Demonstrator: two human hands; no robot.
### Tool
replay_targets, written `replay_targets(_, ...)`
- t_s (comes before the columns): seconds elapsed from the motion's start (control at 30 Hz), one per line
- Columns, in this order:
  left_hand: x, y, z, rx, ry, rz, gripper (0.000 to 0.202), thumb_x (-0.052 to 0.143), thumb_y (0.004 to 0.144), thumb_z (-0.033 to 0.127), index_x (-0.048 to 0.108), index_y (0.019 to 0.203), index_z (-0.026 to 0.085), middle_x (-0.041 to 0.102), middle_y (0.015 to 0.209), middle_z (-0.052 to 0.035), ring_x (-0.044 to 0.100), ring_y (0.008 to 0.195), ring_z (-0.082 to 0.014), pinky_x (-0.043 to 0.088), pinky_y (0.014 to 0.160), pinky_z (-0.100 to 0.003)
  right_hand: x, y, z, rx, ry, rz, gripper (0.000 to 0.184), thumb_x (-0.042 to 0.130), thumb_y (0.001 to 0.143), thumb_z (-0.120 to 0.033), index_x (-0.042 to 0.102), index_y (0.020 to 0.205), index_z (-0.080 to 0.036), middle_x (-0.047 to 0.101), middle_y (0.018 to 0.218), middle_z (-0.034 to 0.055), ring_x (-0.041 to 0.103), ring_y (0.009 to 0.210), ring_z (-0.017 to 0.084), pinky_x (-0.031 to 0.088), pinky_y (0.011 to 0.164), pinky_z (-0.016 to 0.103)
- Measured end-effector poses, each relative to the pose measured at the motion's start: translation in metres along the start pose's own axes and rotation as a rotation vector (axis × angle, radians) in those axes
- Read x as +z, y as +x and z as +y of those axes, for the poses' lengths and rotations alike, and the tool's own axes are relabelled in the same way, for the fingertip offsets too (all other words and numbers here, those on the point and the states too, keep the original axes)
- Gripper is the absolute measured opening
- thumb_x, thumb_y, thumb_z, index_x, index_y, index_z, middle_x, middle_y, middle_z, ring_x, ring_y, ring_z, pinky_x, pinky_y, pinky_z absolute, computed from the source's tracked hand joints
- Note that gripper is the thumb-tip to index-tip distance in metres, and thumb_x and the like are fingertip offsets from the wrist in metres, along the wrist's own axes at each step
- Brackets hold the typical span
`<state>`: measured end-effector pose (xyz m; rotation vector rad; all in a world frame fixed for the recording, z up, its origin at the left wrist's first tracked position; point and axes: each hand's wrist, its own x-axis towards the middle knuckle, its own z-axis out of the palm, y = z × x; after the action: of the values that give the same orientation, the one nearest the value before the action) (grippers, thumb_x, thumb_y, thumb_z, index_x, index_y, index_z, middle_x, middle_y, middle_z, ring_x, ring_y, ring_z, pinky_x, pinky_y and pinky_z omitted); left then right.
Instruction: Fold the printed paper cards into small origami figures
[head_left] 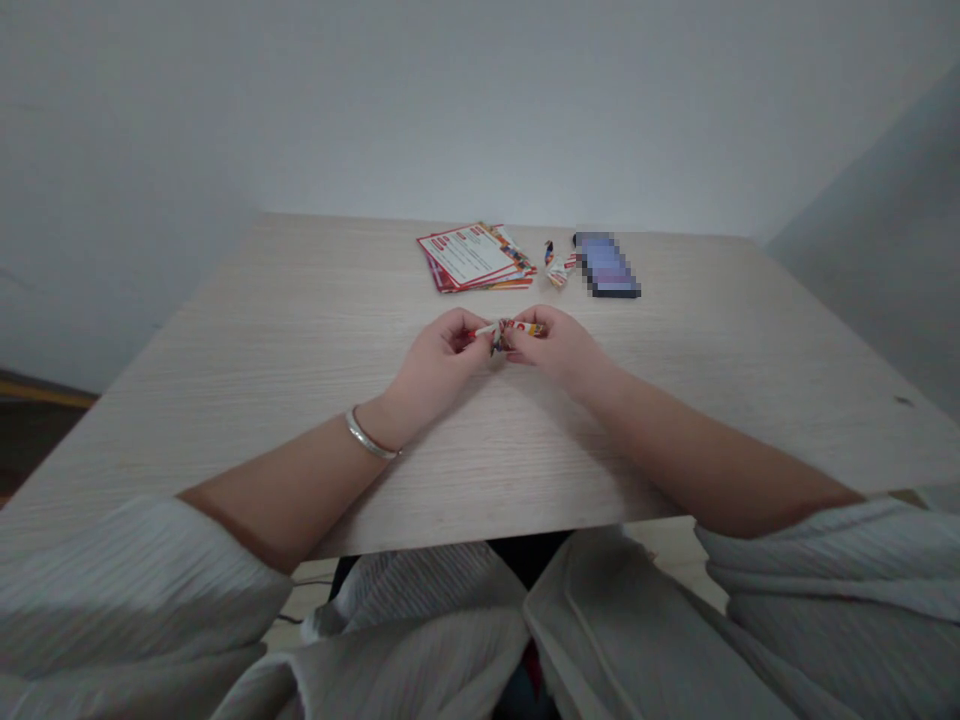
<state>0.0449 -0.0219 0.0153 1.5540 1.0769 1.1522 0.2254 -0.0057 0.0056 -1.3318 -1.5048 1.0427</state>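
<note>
Between both hands, just above the middle of the table, is a small folded piece of printed paper (501,330) in white, red and yellow. My left hand (444,352) pinches its left end with thumb and fingers. Its right end is gripped by my right hand (553,345). The fingertips cover much of the paper, so its full shape is hidden. Beyond the hands lies a loose stack of printed leaflets (476,257) with red borders. To the right of that stack sits a small folded or crumpled piece of similar printed paper (556,270).
A phone (609,265), blurred by pixels, lies at the back right of the pale wooden table (300,330). A white wall (480,110) rises behind the table's far edge. The table's front edge runs just before my lap.
</note>
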Motion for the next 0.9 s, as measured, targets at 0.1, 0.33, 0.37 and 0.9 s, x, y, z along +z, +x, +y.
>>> replay_targets(0.1, 0.001, 0.002, 0.004, -0.046, 0.022, 0.008, 0.009, 0.068, 0.087, 0.026, 0.066, 0.084, 0.019, 0.069, 0.083, 0.0002, 0.060, 0.077, -0.0144, 0.046, 0.074, -0.028, 0.002, 0.001, -0.007, -0.023, -0.026, 0.002, 0.020, 0.077, 0.086, -0.033, 0.060, 0.078, -0.026, 0.066, 0.072, -0.0006, 0.067, 0.074, 0.020, 0.057, 0.077, 0.039)
replay_targets(0.33, 0.029, 0.017, 0.007, -0.309, -0.182, 0.095, 0.007, 0.061, 0.095, 0.025, 0.061, 0.090, 0.019, 0.067, 0.083, -0.0012, 0.064, 0.076, -0.0154, 0.051, 0.074, -0.029, 0.003, -0.005, -0.022, -0.065, -0.224, 0.112, 0.024, 0.067, 0.088, -0.035, 0.051, 0.073, -0.027, 0.062, 0.067, -0.0027, 0.060, 0.066, 0.018, 0.044, 0.066, 0.033)
replay_targets(0.37, 0.034, 0.019, 0.009, -0.351, -0.221, 0.104, 0.006, 0.059, 0.096, 0.024, 0.059, 0.092, 0.020, 0.068, 0.083, -0.0015, 0.066, 0.076, -0.0160, 0.052, 0.072, -0.029, 0.004, -0.005, -0.021, -0.062, -0.224, 0.139, 0.024, 0.067, 0.088, -0.037, 0.051, 0.073, -0.027, 0.061, 0.066, -0.0029, 0.059, 0.065, 0.018, 0.043, 0.065, 0.033)
replay_targets(0.9, 0.032, 0.014, 0.000, -0.172, -0.143, 0.147, 0.007, 0.058, 0.098, 0.028, 0.056, 0.094, 0.023, 0.069, 0.079, 0.0019, 0.067, 0.072, -0.0147, 0.053, 0.067, -0.026, 0.006, -0.011, -0.021, -0.110, -0.184, 0.180, 0.030, 0.064, 0.092, -0.051, 0.051, 0.079, -0.027, 0.067, 0.074, -0.0009, 0.062, 0.067, 0.018, 0.043, 0.064, 0.033)
